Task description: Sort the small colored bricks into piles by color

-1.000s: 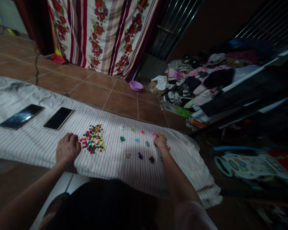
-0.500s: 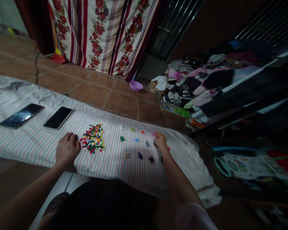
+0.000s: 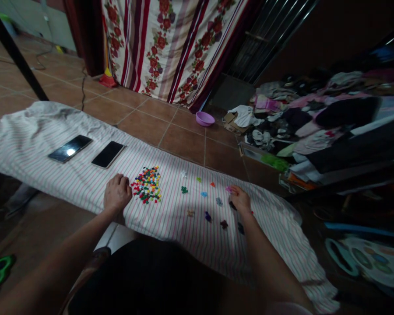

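My left hand [image 3: 117, 192] rests closed on the striped cloth [image 3: 170, 227], just left of a pile of small multicoloured pieces [image 3: 147, 185]; whether it holds anything is hidden. My right hand [image 3: 240, 199] is at the right with its fingers pinched at a small pink cluster [image 3: 229, 189]. Left of it lie small colour-sorted groups: white [image 3: 184, 174], dark green [image 3: 184, 190], lime [image 3: 199, 179], orange [image 3: 212, 184], light blue [image 3: 204, 194], grey-blue [image 3: 219, 201], tan [image 3: 191, 213], dark blue [image 3: 208, 216] and dark red [image 3: 223, 224].
Two phones, one glossy [image 3: 70, 148] and one dark-screened [image 3: 108, 154], lie on the cloth at the left. Beyond it, a purple basin [image 3: 205, 119] stands on the tiled floor. Heaped clothes [image 3: 302, 113] are at the right, and a floral curtain [image 3: 180, 48] hangs behind.
The view has shifted, so the cloth and objects appear farther right. My right hand remains by the pink cluster, and a yellow piece near its fingers no longer shows. My left hand stays beside the pile.
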{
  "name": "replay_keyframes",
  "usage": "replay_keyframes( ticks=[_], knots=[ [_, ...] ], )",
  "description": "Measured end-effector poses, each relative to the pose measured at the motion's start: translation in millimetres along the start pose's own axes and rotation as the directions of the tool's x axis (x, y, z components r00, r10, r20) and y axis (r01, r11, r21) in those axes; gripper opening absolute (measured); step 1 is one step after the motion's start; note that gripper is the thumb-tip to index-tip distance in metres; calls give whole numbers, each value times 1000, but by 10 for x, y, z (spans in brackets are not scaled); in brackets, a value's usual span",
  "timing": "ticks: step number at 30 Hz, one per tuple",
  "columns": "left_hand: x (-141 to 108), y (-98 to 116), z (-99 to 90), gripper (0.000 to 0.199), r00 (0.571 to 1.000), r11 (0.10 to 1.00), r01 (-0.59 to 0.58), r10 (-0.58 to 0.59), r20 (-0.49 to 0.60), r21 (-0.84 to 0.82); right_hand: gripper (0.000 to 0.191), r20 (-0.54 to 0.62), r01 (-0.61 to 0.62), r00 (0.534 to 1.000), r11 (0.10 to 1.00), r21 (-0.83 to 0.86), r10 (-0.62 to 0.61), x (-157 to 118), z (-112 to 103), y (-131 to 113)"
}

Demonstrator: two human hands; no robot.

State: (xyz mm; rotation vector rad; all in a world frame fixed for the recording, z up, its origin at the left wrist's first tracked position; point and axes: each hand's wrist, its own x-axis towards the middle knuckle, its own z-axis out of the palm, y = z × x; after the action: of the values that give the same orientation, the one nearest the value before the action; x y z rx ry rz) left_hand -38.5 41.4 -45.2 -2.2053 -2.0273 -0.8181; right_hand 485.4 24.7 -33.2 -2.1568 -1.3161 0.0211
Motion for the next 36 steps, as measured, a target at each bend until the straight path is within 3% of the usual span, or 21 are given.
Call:
replay_keyframes(
  ticks=[4, 11, 17, 22, 29, 36],
  knots=[
    [-3, 4, 2, 29, 1000, 1000, -4, 4, -6, 18, 37, 44, -39, 998, 999, 14, 39, 5, -7, -237],
    [3, 17, -12, 29, 1000, 999, 8, -8, 2, -32, 27, 140, 172, 971, 972, 161, -195, -170, 232, -1055],
    [-4, 36, -31, 28, 1000, 1000, 17, -17, -5, -10, 21, 242, 358, 861, 871, 336, -447, -588, 570, -1792],
    [-7, 51, -48, 28, 1000, 1000, 23, -23, 2, 0, 20, 312, 438, 763, 808, 395, -566, -932, 849, -2257],
    [6, 27, -30, 29, 1000, 1000, 24, -24, 19, -11, 23, 408, 479, 700, 809, 341, -587, -1142, 1124, -2652],
    [6, 21, -22, 28, 1000, 1000, 14, -14, 13, 2, 26, 483, 487, 706, 850, 200, -518, -1180, 1187, -2764]
  ],
)
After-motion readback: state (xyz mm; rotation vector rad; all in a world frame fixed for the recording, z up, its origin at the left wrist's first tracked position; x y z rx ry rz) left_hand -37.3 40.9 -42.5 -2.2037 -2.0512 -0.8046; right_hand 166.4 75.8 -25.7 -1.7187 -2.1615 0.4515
